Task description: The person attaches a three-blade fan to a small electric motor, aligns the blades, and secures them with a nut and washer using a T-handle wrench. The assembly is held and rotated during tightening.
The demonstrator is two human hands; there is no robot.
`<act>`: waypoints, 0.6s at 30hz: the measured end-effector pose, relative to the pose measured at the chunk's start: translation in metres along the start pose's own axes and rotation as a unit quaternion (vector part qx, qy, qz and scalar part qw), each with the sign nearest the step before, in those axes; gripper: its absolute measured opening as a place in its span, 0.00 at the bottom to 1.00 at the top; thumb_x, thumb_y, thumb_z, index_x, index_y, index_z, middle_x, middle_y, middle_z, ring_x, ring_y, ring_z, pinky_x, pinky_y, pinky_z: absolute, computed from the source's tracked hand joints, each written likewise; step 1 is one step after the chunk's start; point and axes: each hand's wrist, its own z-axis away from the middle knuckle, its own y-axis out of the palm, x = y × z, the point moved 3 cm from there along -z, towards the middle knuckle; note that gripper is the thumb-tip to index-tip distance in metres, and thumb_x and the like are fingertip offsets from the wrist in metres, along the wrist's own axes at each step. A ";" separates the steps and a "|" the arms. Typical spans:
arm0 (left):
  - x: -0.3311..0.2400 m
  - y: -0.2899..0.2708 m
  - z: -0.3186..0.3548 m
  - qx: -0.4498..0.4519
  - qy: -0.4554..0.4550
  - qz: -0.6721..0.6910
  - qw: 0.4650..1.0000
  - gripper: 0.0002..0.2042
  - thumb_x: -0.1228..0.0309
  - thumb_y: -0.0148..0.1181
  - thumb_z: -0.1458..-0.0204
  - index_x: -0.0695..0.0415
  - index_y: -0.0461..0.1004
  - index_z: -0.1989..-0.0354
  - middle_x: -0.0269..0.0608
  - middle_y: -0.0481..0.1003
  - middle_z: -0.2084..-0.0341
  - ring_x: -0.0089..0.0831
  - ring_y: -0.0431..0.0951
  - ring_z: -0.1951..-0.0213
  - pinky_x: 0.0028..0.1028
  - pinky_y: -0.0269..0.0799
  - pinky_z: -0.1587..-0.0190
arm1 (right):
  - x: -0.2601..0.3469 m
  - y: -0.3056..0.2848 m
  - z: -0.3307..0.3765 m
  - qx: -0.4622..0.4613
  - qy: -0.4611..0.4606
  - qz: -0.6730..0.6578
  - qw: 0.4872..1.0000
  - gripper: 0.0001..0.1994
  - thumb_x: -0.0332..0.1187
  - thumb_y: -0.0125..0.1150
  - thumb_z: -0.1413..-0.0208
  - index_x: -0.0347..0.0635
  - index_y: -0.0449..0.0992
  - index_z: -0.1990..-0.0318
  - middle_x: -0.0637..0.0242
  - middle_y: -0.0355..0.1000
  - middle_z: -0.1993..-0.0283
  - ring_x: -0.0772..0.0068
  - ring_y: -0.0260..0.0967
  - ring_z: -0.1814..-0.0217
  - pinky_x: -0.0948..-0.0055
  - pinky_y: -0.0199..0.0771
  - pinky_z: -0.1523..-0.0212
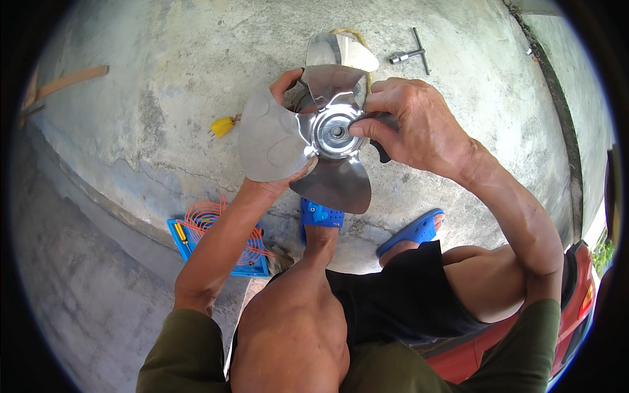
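Note:
In front of me is a shiny metal fan blade (272, 141) with several broad blades around a round pressed hub that has a hole in its middle. My left hand (286, 85) is closed around the fan from behind, its palm mostly hidden by the left blade. Fingers show at the upper left, beside a dark rounded part partly hidden behind the metal. My right hand (409, 121) pinches the right side of the fan blade, thumb on the hub's rim, other fingers curled. Below that hand, a black curved piece (380, 152) sticks out.
A T-handle socket wrench (411, 54) lies on the concrete at upper right. A yellow plug (223, 126) shows left of the fan. Lower left, a blue tray (257, 263) holds orange coiled tubing (208, 215) and a yellow-handled tool (181, 234). Wooden strips (72, 80) lie far left; a red vehicle (472, 350) stands lower right.

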 end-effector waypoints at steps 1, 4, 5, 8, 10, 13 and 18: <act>0.001 0.003 -0.004 -0.005 -0.021 0.045 0.999 0.54 0.74 0.87 0.50 0.58 0.56 0.16 0.56 0.76 0.30 0.42 0.87 0.38 0.35 0.87 0.40 | 0.002 -0.002 -0.003 0.014 0.046 -0.032 0.998 0.12 0.35 0.78 0.33 0.32 0.90 0.61 0.50 0.85 0.66 0.47 0.86 0.62 0.54 0.85 0.58; -0.013 0.020 -0.011 -0.025 -0.150 0.386 0.910 0.58 0.74 0.88 0.51 0.59 0.51 0.15 0.56 0.78 0.31 0.42 0.87 0.35 0.36 0.89 0.38 | -0.011 0.001 -0.004 0.021 0.089 -0.132 0.987 0.11 0.33 0.80 0.34 0.30 0.90 0.62 0.49 0.83 0.72 0.59 0.80 0.72 0.58 0.81 0.64; -0.006 0.018 -0.015 0.010 -0.091 0.318 0.944 0.56 0.75 0.86 0.48 0.58 0.50 0.15 0.57 0.78 0.31 0.44 0.86 0.34 0.40 0.88 0.35 | -0.015 -0.001 -0.003 0.018 0.094 -0.145 0.985 0.11 0.32 0.80 0.34 0.31 0.90 0.61 0.49 0.82 0.72 0.63 0.78 0.73 0.59 0.80 0.64; -0.005 0.015 -0.018 0.047 -0.037 0.266 0.962 0.51 0.70 0.82 0.41 0.57 0.51 0.14 0.57 0.79 0.31 0.46 0.85 0.32 0.42 0.87 0.31 | -0.019 -0.002 -0.001 0.018 0.115 -0.154 0.981 0.10 0.30 0.78 0.31 0.30 0.89 0.62 0.53 0.82 0.73 0.74 0.73 0.73 0.62 0.78 0.65; -0.006 0.025 -0.014 -0.009 -0.165 0.502 0.849 0.50 0.62 0.81 0.37 0.59 0.53 0.13 0.53 0.80 0.30 0.43 0.86 0.33 0.39 0.87 0.31 | -0.008 0.007 0.005 0.000 0.154 -0.162 0.975 0.10 0.30 0.77 0.30 0.30 0.89 0.62 0.55 0.82 0.73 0.76 0.74 0.72 0.63 0.78 0.66; -0.009 0.028 -0.024 -0.008 -0.043 0.361 0.931 0.45 0.63 0.82 0.38 0.58 0.61 0.16 0.52 0.80 0.30 0.43 0.87 0.34 0.39 0.87 0.32 | -0.019 0.016 0.014 0.038 0.129 -0.218 0.967 0.11 0.30 0.76 0.30 0.29 0.88 0.63 0.55 0.82 0.71 0.76 0.75 0.69 0.62 0.77 0.65; -0.018 0.015 -0.032 -0.039 0.171 -0.142 0.974 0.32 0.63 0.89 0.52 0.55 0.85 0.37 0.49 0.82 0.31 0.44 0.88 0.37 0.42 0.86 0.37 | -0.030 0.004 0.007 -0.036 0.123 -0.193 0.973 0.14 0.34 0.77 0.29 0.30 0.88 0.63 0.66 0.76 0.74 0.82 0.65 0.71 0.67 0.70 0.69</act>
